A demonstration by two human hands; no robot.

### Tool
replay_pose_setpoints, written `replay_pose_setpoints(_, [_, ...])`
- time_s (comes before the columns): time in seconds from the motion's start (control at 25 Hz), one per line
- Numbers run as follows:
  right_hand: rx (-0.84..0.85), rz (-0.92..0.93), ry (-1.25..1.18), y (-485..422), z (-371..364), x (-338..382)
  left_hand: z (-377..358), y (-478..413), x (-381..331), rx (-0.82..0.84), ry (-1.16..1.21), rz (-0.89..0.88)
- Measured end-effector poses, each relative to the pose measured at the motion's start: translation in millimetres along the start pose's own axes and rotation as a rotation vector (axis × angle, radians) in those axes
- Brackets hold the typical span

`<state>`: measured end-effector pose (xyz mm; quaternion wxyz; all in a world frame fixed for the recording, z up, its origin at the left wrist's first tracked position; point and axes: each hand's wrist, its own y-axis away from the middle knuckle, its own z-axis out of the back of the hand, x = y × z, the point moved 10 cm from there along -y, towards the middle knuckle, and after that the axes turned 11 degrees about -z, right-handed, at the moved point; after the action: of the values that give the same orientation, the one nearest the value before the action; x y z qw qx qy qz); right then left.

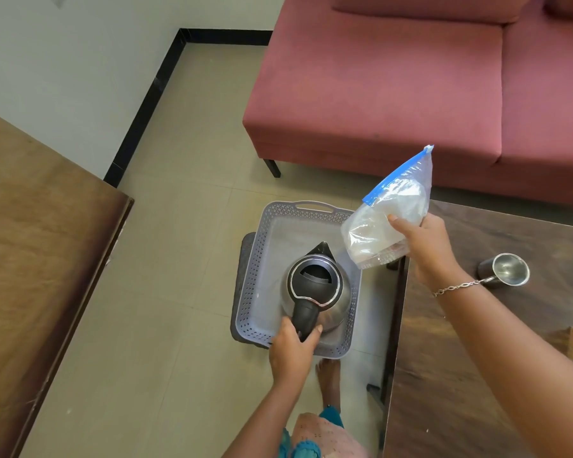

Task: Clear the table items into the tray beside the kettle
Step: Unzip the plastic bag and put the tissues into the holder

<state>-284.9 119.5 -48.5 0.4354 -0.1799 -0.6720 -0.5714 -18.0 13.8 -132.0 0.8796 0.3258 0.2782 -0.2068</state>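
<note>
Left grip (291, 352) curls round the kettle (315, 284) handle, right grip (425, 249) clutches the zip bag (381, 229) above the tray (256, 276)

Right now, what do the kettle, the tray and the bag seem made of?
Kettle: shiny metal body, probably steel, mirror-like; matte black lid and handle, likely plastic. Tray: pale grey plastic, moulded perforated walls. Bag: clear crinkled plastic film, blue zip strip.

No writing to be read

No lettering, brand, number or sign can be made out on the kettle (315, 284), the plastic bag (377, 233), the tray (262, 259) or the steel cup (506, 270).
</note>
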Motion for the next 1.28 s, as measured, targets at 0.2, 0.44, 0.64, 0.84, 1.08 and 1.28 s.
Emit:
replay_pose_setpoints(0.2, [-0.005,0.014,0.018,3,4,2,-18,14,-6,-0.019,0.103,0.032])
replay_pose_setpoints(0.44, [-0.005,0.019,0.055,4,7,2,-20,16,-3,0.022,0.072,0.014])
replay_pose_setpoints(0.64, [0.006,0.043,0.074,7,9,5,-20,18,-2,0.094,0.057,0.017])
replay_pose_setpoints(0.84, [0.061,0.088,0.088,17,24,12,7,28,-13,0.002,-0.013,0.028])
replay_pose_setpoints(1.08, [0.187,0.105,0.1,39,74,6,42,66,-120,-0.456,0.119,-0.367])
replay_pose_setpoints(1.28, [0.24,0.147,0.119,77,152,3,-4,113,-218,-0.399,0.307,-0.518])
